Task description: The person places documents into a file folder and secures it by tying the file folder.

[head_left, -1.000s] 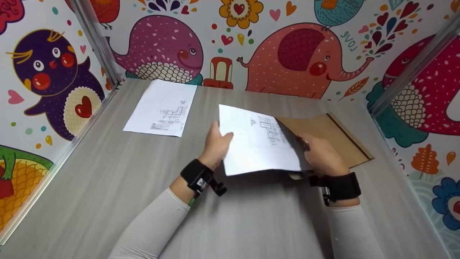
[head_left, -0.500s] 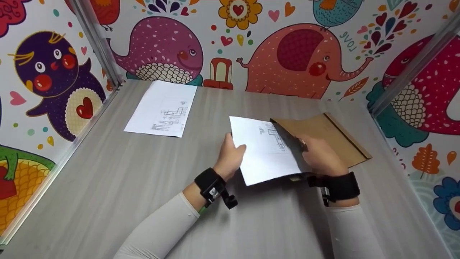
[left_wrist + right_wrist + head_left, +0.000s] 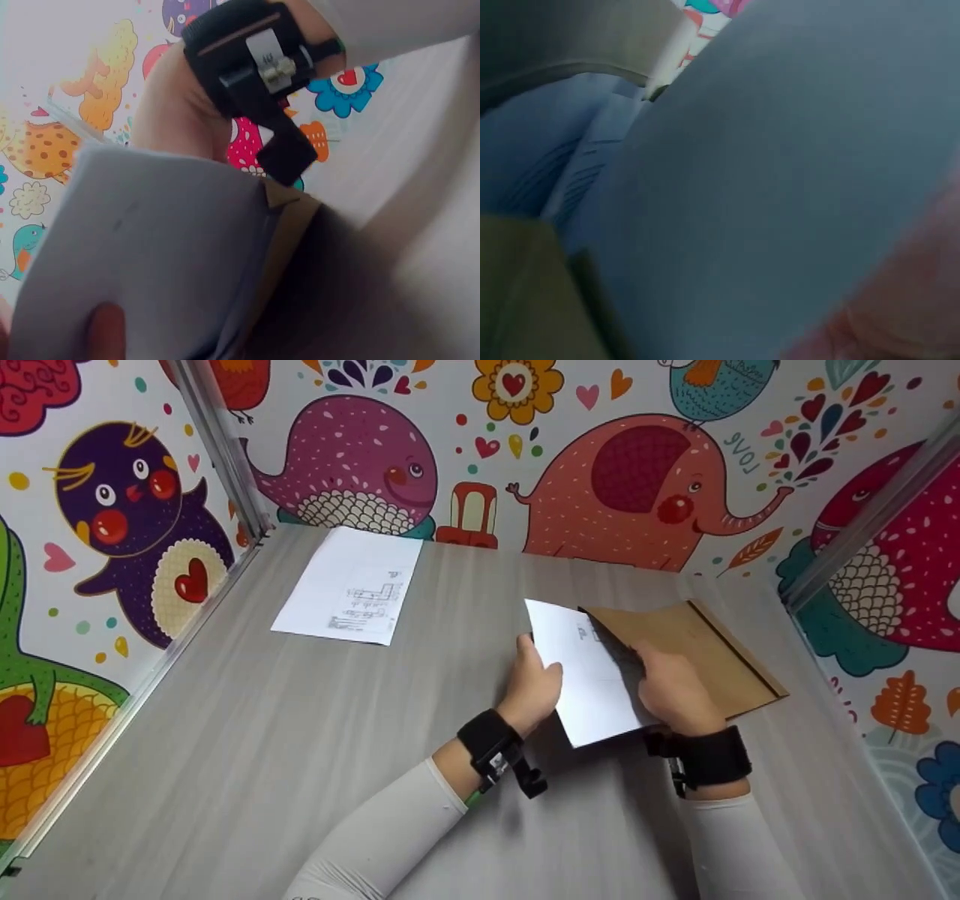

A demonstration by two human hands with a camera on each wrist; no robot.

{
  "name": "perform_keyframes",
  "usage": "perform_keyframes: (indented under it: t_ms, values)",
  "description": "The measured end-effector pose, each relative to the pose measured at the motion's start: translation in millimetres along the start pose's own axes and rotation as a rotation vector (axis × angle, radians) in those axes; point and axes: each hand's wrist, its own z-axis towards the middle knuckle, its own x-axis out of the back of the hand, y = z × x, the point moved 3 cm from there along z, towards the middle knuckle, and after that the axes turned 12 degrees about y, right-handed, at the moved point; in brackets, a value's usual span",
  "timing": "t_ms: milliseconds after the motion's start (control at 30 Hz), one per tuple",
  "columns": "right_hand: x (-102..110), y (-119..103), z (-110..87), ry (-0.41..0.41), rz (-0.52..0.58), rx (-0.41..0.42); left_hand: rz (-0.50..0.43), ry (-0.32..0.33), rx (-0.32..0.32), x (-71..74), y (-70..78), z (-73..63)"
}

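My left hand (image 3: pixel 531 686) pinches the left edge of a white paper sheet (image 3: pixel 589 682), thumb on top. The sheet's right part is inside the mouth of a brown kraft envelope (image 3: pixel 724 660), so most of its printed drawing is hidden. Gripping the envelope at its mouth, my right hand (image 3: pixel 679 690) holds the upper flap raised. In the left wrist view, the left thumb (image 3: pixel 107 330) lies on the sheet, and the brown envelope edge (image 3: pixel 289 225) runs along its far side. The right wrist view looks into the mouth, with the sheet (image 3: pixel 780 150) filling it.
Another printed sheet (image 3: pixel 345 585) lies flat at the back left of the grey wood-grain table (image 3: pixel 300 720). Walls with cartoon animals (image 3: pixel 630 495) and metal corner posts (image 3: pixel 225 450) enclose the back and sides.
The left hand has moved right with its sheet, and more of the sheet has gone into the envelope, covering its drawing. The right hand has stayed nearly still at the envelope's mouth.
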Motion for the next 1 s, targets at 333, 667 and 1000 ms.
perform_keyframes:
  t_ms: [333,667,1000]
  values:
    - [-26,5,5.7,-0.013,-0.138,0.012,-0.043,0.019,0.033,-1.7,-8.0,-7.3]
    - [-10,-5,2.2,0.05,-0.088,-0.02,-0.089,-0.023,0.055,-4.3,-6.0,-13.8]
    - [-3,-37,-10.4,0.064,-0.05,0.108,-0.021,-0.217,0.063,-7.6,-5.0,-14.0]
